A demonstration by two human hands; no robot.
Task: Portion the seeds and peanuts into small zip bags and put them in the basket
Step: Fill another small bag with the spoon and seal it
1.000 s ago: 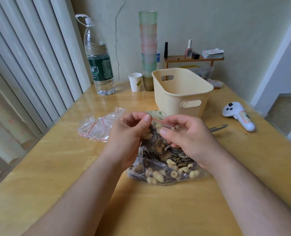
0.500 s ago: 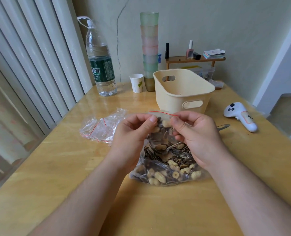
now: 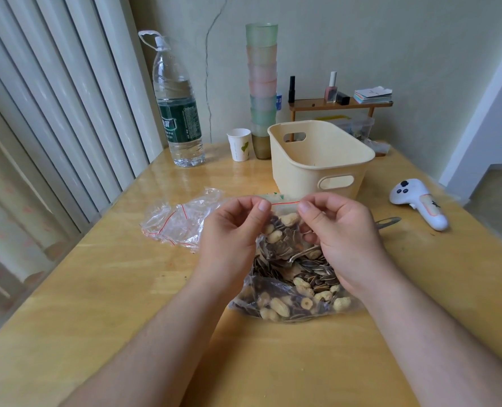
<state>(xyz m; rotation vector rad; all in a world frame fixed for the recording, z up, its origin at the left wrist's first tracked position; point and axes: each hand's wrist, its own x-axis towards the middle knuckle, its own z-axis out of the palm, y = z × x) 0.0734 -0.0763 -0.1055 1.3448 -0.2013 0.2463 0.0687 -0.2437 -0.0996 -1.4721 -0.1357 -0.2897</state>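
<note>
Both hands, left hand (image 3: 232, 230) and right hand (image 3: 340, 233), pinch the small zip bag (image 3: 285, 227) (filled, above the bulk bag (image 3: 296, 292)) at its red seal, sealing step; next, the basket (image 3: 320, 163) just beyond.

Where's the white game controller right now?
The white handheld controller lies at the table's right edge in the head view, right of the cream plastic basket, beyond the right hand.

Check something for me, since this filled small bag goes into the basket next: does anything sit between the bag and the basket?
Nothing visible does. The small zip bag, pinched at its red strip by the left hand and right hand, is just in front of the basket, whose open top shows nothing over it.
</note>
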